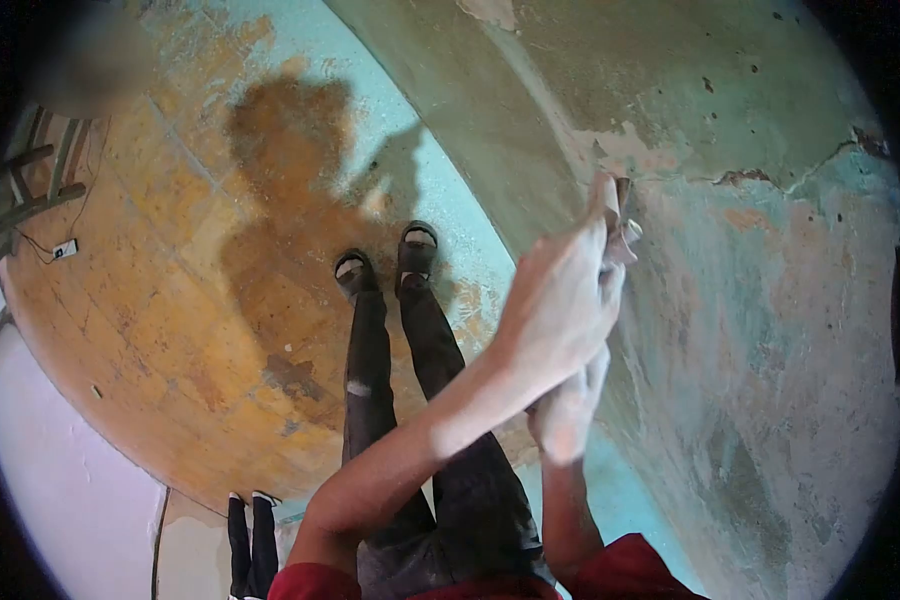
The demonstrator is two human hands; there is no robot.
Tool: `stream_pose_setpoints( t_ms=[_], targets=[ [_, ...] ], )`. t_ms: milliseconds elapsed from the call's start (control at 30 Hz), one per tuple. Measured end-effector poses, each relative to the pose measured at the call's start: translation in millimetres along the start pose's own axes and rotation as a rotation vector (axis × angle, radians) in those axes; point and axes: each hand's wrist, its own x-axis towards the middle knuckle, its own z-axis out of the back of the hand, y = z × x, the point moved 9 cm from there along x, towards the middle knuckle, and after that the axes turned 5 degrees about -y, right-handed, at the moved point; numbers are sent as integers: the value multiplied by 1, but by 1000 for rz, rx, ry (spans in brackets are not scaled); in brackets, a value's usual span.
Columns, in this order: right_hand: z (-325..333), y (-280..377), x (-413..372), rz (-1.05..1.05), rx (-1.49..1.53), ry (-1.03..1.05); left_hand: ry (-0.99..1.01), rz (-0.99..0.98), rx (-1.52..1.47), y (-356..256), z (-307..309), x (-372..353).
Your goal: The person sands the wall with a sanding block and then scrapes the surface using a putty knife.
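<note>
My left hand (558, 295), pale with dust, is closed on a folded, curled brownish sheet (618, 225) that looks like sandpaper. The sheet's rolled end sticks out past the fingertips, in front of the wall. Just below and partly behind it, my right hand (568, 408) is pressed up against the left. Its fingers are curled and mostly hidden; a small dark edge shows beside its palm, but what it holds cannot be made out. Both hands are raised in front of the worn wall (730, 330).
Cracks, patches and peeling paint mark the wall. My sandaled feet (385, 262) stand on a stained orange floor (190, 330) with a pale blue border. A wooden frame (40, 175) and a small white device with a cord (64, 249) lie at left. Another person's legs (253, 545) show at lower left.
</note>
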Motion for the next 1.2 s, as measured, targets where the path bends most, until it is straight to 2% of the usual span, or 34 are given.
stream_pose_setpoints(
  t_ms=[33, 67, 100, 133, 167, 233, 267, 333, 400, 467, 500, 567, 600, 700, 767, 833, 867, 900, 967, 1000, 1100, 1133, 1167, 1200],
  targets=[
    [-3, -5, -1, 1, 3, -5, 74, 116, 127, 7, 1, 2],
    [-9, -9, -1, 24, 88, -18, 68, 11, 82, 3, 4, 3],
    [-14, -11, 0, 43, 174, -24, 60, 14, 91, 8, 2, 1],
    [-15, 7, 2, 205, 78, -63, 34, -28, 40, 7, 0, -2],
    [-11, 4, 0, 202, 82, -64, 13, -78, -18, 5, -3, -3],
    [11, -9, 1, 66, 102, -76, 22, -93, -33, 4, -12, -10],
    [15, -10, 1, -80, 11, 28, 22, -52, -63, 4, -15, -12],
    [17, -2, 11, -65, -15, 76, -1, -2, -133, 8, -17, -11],
    [11, -8, 15, -69, -34, 116, -2, -25, -80, 9, -10, -3],
    [0, -4, 16, 95, -28, 67, 8, 2, -61, 11, -1, -2],
    [-6, 0, 13, 92, -24, 78, -2, 5, -55, 12, -2, -4],
    [-7, 4, 6, -33, 132, 27, -101, -159, -107, -1, 0, -8],
    [-4, 11, 15, 155, 46, 53, -15, -53, -144, 5, -2, -1],
    [-23, 7, 24, 3, 37, 95, -44, -83, -32, 2, 16, 15],
    [-18, 7, 16, 52, 17, 84, 20, 3, -88, 10, 8, 4],
    [-10, 15, 5, -20, 115, 59, -112, -176, -209, -12, 10, 0],
    [-2, 5, 4, -132, 98, 45, 29, -70, -121, -1, 2, 1],
    [-4, -6, 5, -130, 92, 46, 26, -71, -126, 0, 8, 4],
    [-1, -17, 5, 73, 39, -77, 128, -91, 107, 5, 4, 8],
    [-2, -15, 4, 66, 44, -72, 118, -7, 29, 2, 5, 6],
    [-6, 14, 6, 125, 34, 58, -27, -193, -52, 4, -7, -5],
    [-11, 27, 11, 297, 45, 133, -28, -194, -54, -10, 3, 1],
    [-13, 28, 17, 293, 42, 135, 25, -27, -31, -8, 10, 11],
    [-20, 19, 25, 109, -4, 139, 82, 141, -8, 1, 13, 17]
  ],
)
